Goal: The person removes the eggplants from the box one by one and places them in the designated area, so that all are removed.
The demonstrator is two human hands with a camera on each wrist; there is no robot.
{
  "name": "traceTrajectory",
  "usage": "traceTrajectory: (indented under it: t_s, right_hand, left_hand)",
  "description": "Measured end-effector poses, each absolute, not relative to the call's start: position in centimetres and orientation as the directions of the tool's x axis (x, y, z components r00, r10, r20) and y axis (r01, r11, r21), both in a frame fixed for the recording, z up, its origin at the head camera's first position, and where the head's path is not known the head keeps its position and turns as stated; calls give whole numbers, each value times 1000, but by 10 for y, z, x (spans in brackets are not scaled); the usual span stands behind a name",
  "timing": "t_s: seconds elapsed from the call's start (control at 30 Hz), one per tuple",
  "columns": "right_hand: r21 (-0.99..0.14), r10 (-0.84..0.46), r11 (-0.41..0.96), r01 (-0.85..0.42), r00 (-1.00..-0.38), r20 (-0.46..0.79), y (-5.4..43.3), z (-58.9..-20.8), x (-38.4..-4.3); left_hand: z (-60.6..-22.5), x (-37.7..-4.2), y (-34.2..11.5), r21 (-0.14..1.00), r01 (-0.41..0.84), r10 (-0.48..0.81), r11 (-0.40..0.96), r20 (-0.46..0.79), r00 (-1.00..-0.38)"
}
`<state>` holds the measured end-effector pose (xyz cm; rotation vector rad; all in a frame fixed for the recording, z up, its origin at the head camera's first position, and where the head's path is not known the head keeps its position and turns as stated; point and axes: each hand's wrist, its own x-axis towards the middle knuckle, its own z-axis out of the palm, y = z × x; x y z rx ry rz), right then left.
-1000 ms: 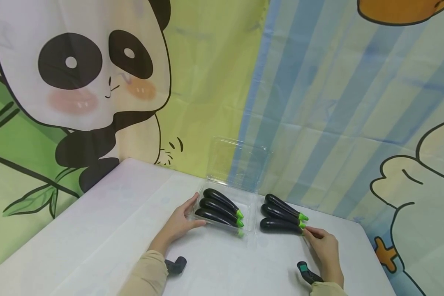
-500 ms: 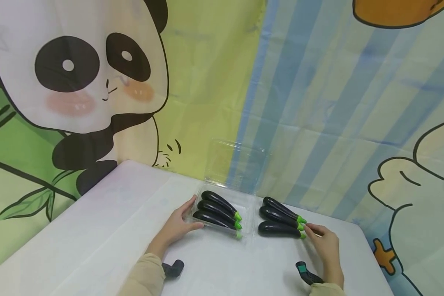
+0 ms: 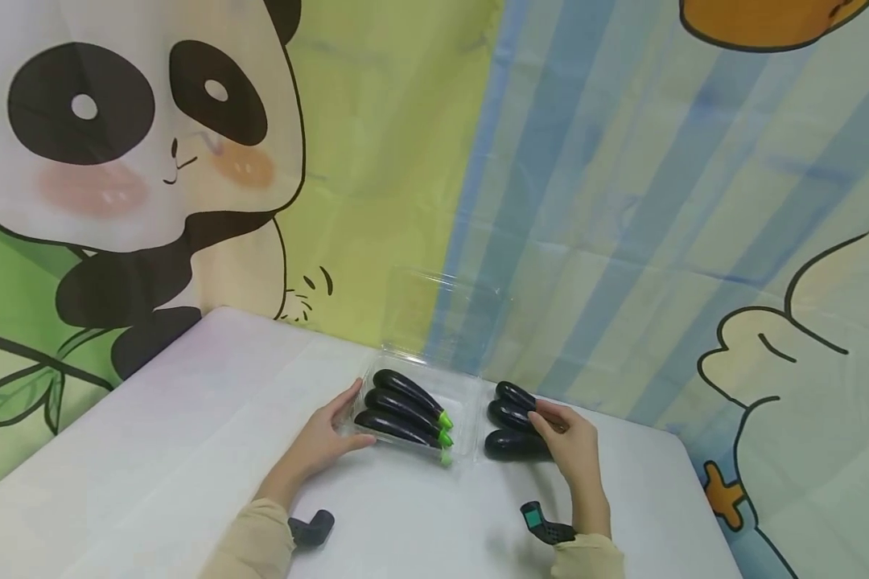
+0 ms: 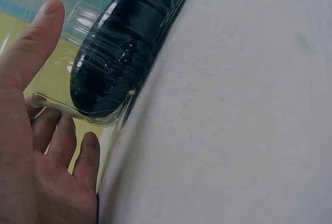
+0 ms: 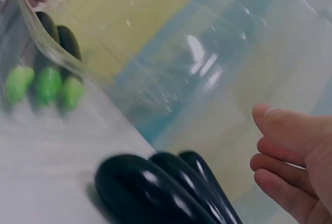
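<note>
Close to the far edge of the white surface (image 3: 405, 523), the left hand (image 3: 315, 442) is resting spread at the left end of a clear container (image 3: 467, 418), its thumb along the near wall. Three dark, green-tipped eggplants (image 3: 401, 410) are lying side by side inside; the lid (image 3: 445, 310) is standing open along the container's far side. Between the container and the surface's far right corner, three loose eggplants (image 3: 508, 416) are lying together. The right hand (image 3: 572, 438) is hovering by their right ends, hiding these from the head view; in the right wrist view, its thumb is standing apart from its loosely bent fingers.
</note>
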<state>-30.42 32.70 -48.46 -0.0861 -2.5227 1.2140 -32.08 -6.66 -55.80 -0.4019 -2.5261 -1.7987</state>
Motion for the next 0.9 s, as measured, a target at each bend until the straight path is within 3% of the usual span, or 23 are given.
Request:
traceTrajectory:
  t_s: [0.17, 0.37, 0.9]
  right_hand:
    - [-785, 132, 598, -162, -946, 295, 291, -483, -313]
    - [-718, 40, 666, -202, -952, 305, 261, -483, -325]
    - [-643, -82, 726, -246, -958, 274, 222, -498, -350]
  left_hand:
    - [-555, -321, -75, 925, 219, 207, 311, 158, -965]
    - [-554, -324, -71, 928, 223, 197, 298, 169, -966]
    - [-556, -324, -65, 929, 210, 171, 306, 163, -972]
